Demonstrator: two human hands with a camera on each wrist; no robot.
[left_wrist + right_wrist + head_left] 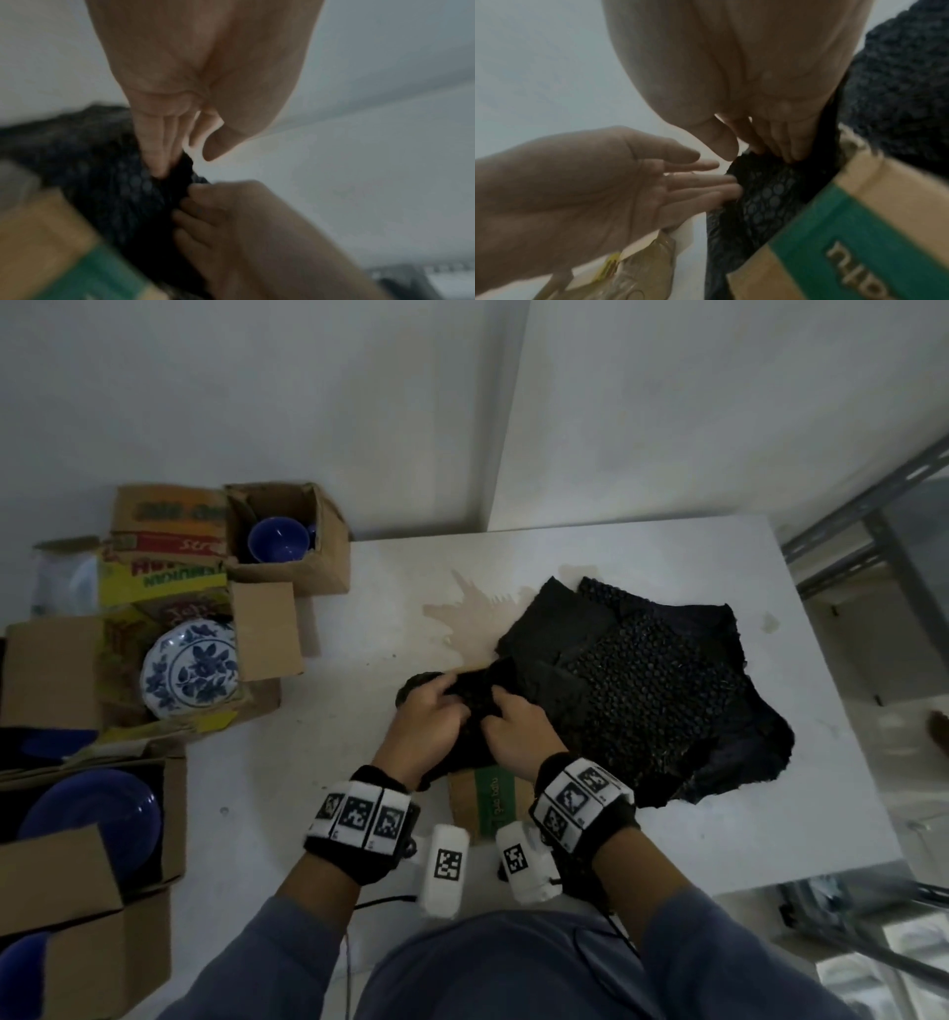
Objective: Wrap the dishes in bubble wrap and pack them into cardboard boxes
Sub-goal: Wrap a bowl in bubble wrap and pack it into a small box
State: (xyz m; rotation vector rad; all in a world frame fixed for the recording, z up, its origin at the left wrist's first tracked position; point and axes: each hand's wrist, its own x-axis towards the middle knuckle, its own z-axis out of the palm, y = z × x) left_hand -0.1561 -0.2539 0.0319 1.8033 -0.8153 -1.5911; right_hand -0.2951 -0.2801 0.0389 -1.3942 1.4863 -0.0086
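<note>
A bundle of black bubble wrap (472, 695) (115, 192) (765, 192) stands in the mouth of a small cardboard box (488, 798) (46, 243) (859, 233) with a green band, near the table's front edge. Whatever dish is inside is hidden. My left hand (436, 698) (177, 150) (603, 182) presses on the bundle's left side with straight fingers, thumb held apart. My right hand (506, 721) (757, 146) (231, 223) grips the bundle's top from the right, fingers curled into the wrap.
A pile of loose black bubble wrap (642, 685) lies right of my hands on the white table (308, 788). Left of the table stand open boxes holding a blue bowl (280, 541), a blue-flowered plate (192, 667) and a blue plate (97, 814). A metal rack (873, 531) stands at right.
</note>
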